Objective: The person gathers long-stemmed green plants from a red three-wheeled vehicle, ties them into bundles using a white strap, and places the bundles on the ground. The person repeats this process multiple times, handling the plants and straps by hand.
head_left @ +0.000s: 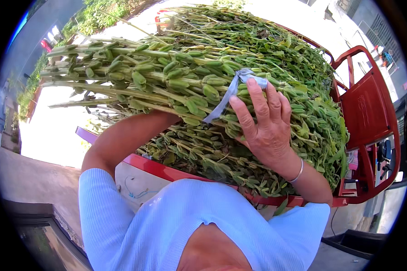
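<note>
A person in a light blue top is nearest. Their right hand, fingers spread rather than closed, lies on a bundle of green podded stalks, fingertips on a grey strip. The bundle sits over the left forearm, above a leafy heap in a red cart. If the strip slipped, stems could splay apart. The left hand is hidden behind the bundle, so its grip cannot be told; whether the strip is tied is unclear.
</note>
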A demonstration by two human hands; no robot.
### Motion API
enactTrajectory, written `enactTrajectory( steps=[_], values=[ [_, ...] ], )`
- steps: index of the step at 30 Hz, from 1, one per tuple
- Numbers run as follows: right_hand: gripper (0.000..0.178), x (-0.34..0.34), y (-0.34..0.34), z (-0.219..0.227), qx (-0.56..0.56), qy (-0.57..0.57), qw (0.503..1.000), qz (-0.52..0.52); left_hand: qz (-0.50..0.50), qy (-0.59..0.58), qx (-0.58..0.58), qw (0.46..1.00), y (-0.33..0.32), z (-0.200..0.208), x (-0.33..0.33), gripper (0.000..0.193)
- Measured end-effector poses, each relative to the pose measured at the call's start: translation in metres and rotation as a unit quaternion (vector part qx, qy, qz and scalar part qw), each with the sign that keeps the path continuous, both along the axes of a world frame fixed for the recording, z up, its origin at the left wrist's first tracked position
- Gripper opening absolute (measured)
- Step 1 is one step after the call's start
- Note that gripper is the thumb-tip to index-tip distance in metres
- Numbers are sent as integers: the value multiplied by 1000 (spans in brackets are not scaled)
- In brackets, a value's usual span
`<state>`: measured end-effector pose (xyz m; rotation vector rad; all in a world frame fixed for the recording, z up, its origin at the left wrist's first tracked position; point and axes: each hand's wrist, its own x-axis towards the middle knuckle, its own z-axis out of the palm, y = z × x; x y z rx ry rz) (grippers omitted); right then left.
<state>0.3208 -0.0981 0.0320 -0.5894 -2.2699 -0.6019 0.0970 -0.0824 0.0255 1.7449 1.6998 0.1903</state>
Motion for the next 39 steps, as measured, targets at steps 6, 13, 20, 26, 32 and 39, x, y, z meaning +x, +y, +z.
enactTrajectory(
  steps=[6,13,20,26,32,39],
  values=[
    [67,-14,54,37,-95,-23,995,12,111,-41,-132,984,-17,-25,11,21],
    [73,-44,96,26,-254,-147,956,12,60,-47,65,995,-44,-77,9,28],
    [75,-39,114,25,-237,-152,956,83,-36,-26,44,998,-31,-36,-8,31],
    [76,-41,125,27,-225,-174,957,47,-25,-37,32,999,-15,-15,-16,31],
    [74,-38,114,12,-200,-170,962,71,37,-109,34,993,-23,-45,-21,31],
    [32,-41,60,16,-21,-76,993,91,-12,6,176,984,-46,-62,-22,31]
  ],
)
